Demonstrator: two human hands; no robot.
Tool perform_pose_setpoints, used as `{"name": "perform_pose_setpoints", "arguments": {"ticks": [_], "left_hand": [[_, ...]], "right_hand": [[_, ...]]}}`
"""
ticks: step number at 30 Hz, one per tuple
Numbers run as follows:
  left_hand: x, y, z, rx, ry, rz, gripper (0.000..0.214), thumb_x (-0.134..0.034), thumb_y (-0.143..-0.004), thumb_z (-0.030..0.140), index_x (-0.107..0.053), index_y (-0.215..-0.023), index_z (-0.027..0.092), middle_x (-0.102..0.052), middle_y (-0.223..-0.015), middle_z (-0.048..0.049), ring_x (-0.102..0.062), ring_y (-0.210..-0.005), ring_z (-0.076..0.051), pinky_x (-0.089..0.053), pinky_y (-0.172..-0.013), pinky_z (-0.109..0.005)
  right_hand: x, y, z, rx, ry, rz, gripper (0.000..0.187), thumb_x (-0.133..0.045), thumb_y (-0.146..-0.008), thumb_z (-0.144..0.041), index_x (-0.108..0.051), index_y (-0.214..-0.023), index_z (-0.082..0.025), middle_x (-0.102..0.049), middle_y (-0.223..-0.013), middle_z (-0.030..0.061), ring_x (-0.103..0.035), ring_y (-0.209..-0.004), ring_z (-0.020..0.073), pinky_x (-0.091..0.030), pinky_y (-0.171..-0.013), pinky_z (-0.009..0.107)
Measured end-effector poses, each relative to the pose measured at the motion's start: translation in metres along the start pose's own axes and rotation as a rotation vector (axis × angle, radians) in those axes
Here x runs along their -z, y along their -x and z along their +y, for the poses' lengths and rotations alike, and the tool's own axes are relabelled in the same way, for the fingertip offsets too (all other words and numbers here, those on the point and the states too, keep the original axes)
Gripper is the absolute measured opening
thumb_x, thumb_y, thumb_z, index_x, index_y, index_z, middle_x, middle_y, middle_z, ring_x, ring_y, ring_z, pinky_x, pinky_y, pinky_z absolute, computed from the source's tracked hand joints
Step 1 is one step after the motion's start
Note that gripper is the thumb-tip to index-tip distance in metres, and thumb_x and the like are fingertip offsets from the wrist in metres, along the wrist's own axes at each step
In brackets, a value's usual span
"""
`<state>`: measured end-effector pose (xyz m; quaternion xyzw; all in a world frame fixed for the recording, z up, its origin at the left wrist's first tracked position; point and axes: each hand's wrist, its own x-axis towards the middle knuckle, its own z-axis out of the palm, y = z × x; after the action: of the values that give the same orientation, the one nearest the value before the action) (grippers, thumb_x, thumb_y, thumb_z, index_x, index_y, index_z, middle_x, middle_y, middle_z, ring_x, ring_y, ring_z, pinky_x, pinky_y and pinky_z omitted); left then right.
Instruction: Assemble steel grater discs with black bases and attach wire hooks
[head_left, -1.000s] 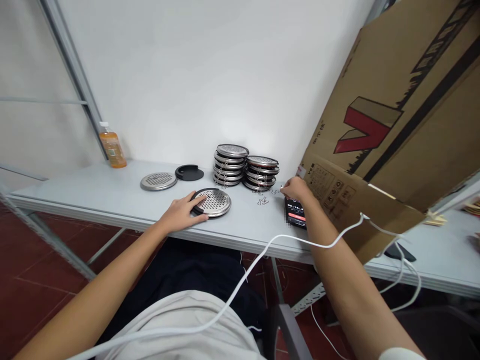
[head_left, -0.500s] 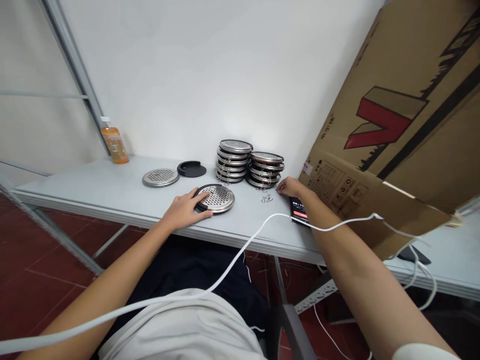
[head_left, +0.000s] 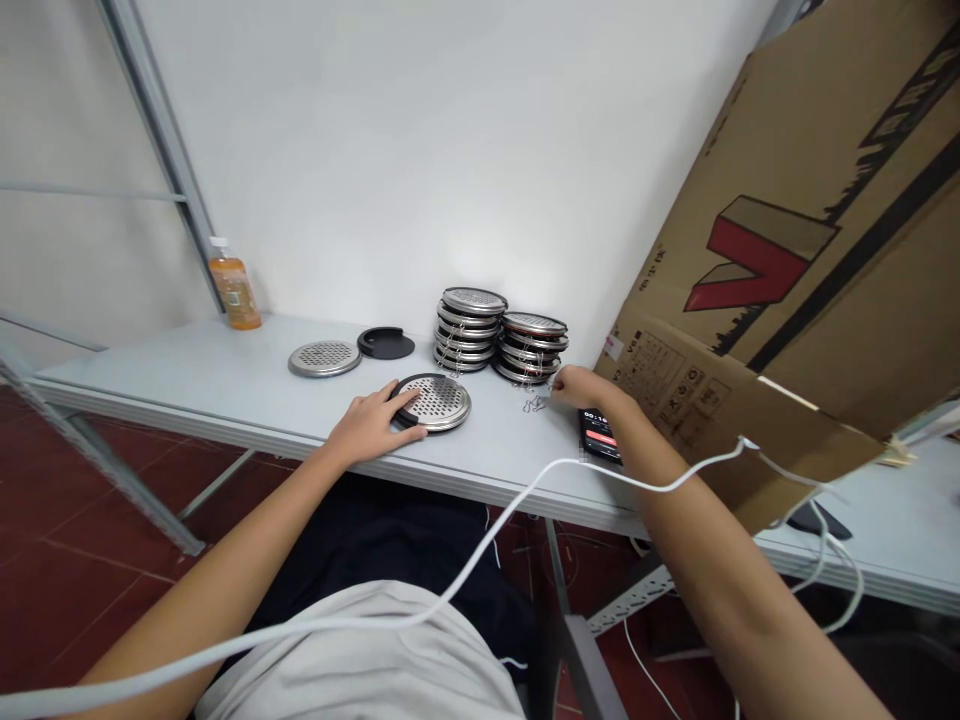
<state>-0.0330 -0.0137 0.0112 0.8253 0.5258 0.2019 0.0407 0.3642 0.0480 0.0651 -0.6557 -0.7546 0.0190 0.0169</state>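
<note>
My left hand [head_left: 371, 425] grips the left edge of a round perforated metal disc [head_left: 442, 402] with a black crescent-shaped rim, fingers on top and thumb along the near side. My right hand [head_left: 574, 385] is closed at the table, right of several small wire clips [head_left: 534, 404]; whatever its fingertips pinch is too small to make out. Two stacks of similar discs, a taller left stack [head_left: 469, 330] and a right stack [head_left: 531, 348], stand behind, with wire clips along their edges. Left of these lie a loose perforated disc [head_left: 325, 358] and a black round plate [head_left: 386, 343].
A phone [head_left: 600, 438] showing a timer lies beneath my right forearm. A big cardboard box [head_left: 675, 390] leans on the right. One white cable [head_left: 480, 540] crosses in front of me. At the far left stands an orange bottle [head_left: 236, 290] by the wall.
The view has shifted slightly. My right hand has turned, its fingers curled more tightly beside the wire clips. My left hand stays on the disc.
</note>
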Motion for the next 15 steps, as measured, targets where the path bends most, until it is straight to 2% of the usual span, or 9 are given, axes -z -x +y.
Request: {"name": "perform_pose_setpoints", "arguments": {"ticks": [1,3,5,6,8,10,12,15], "left_hand": [[0.000,0.002,0.001,-0.018,-0.002,0.047,0.079,-0.054,-0.081,0.071,-0.042,-0.147,0.031,-0.034,-0.155,-0.0152,-0.039,-0.136,-0.041,-0.030,-0.108,-0.057],[0.001,0.007,0.009,-0.087,0.013,0.200,0.069,-0.058,-0.083,0.063,-0.050,-0.142,0.026,-0.043,-0.149,-0.0151,-0.039,-0.136,-0.038,-0.029,-0.110,-0.056],[0.000,0.010,0.024,-0.204,0.090,0.356,0.050,-0.059,-0.088,0.050,-0.060,-0.130,0.023,-0.051,-0.142,-0.0135,-0.043,-0.132,-0.034,-0.031,-0.112,-0.052],[-0.001,0.010,0.034,-0.271,0.159,0.394,0.039,-0.058,-0.090,0.043,-0.063,-0.123,0.023,-0.053,-0.138,-0.0123,-0.046,-0.130,-0.031,-0.034,-0.111,-0.049],[-0.007,0.007,0.058,-0.387,0.359,0.397,0.030,-0.056,-0.092,0.034,-0.065,-0.117,0.021,-0.058,-0.130,-0.0118,-0.053,-0.122,-0.026,-0.043,-0.104,-0.042],[-0.015,0.001,0.083,-0.374,0.581,0.367,0.031,-0.056,-0.092,0.031,-0.063,-0.120,0.020,-0.057,-0.130,-0.0126,-0.059,-0.113,-0.023,-0.052,-0.092,-0.035],[-0.024,-0.007,0.103,-0.370,0.763,0.275,0.032,-0.057,-0.092,0.031,-0.064,-0.120,0.018,-0.060,-0.125,-0.0129,-0.066,-0.093,-0.018,-0.055,-0.080,-0.030],[-0.035,-0.015,0.118,-0.310,0.924,0.163,0.023,-0.058,-0.091,0.031,-0.070,-0.104,0.015,-0.070,-0.098,-0.0087,-0.067,-0.083,-0.016,-0.054,-0.076,-0.028]], "right_hand": [[0.002,0.012,-0.004,0.034,-0.055,0.038,0.017,-0.057,-0.080,-0.023,-0.067,-0.069,-0.015,-0.067,-0.069,0.0047,-0.059,-0.069,0.0164,-0.040,-0.064,0.025],[0.001,0.038,-0.022,0.184,-0.493,0.199,0.026,-0.055,-0.086,-0.035,-0.063,-0.070,-0.016,-0.061,-0.065,0.0009,-0.053,-0.064,0.0141,-0.038,-0.062,0.025],[-0.006,0.063,-0.050,0.333,-0.884,0.239,0.029,-0.058,-0.086,-0.044,-0.061,-0.076,-0.017,-0.060,-0.071,0.0001,-0.052,-0.067,0.0135,-0.040,-0.065,0.025],[-0.013,0.074,-0.066,0.368,-1.024,0.259,0.029,-0.061,-0.085,-0.045,-0.061,-0.076,-0.017,-0.059,-0.073,0.0003,-0.051,-0.068,0.0132,-0.040,-0.066,0.025],[-0.029,0.088,-0.096,0.392,-1.242,0.251,0.028,-0.067,-0.081,-0.045,-0.060,-0.078,-0.018,-0.058,-0.074,-0.0001,-0.049,-0.067,0.0121,-0.040,-0.066,0.025],[-0.048,0.095,-0.118,0.390,-1.370,0.236,0.028,-0.069,-0.081,-0.044,-0.061,-0.078,-0.018,-0.055,-0.072,-0.0010,-0.047,-0.065,0.0113,-0.038,-0.065,0.024],[-0.064,0.097,-0.126,0.369,-1.464,0.257,0.028,-0.068,-0.082,-0.045,-0.062,-0.077,-0.018,-0.052,-0.067,-0.0023,-0.045,-0.062,0.0108,-0.037,-0.063,0.024],[-0.080,0.097,-0.123,0.327,-1.571,0.298,0.028,-0.068,-0.083,-0.046,-0.062,-0.077,-0.018,-0.049,-0.063,-0.0036,-0.042,-0.060,0.0103,-0.034,-0.060,0.023]]}}
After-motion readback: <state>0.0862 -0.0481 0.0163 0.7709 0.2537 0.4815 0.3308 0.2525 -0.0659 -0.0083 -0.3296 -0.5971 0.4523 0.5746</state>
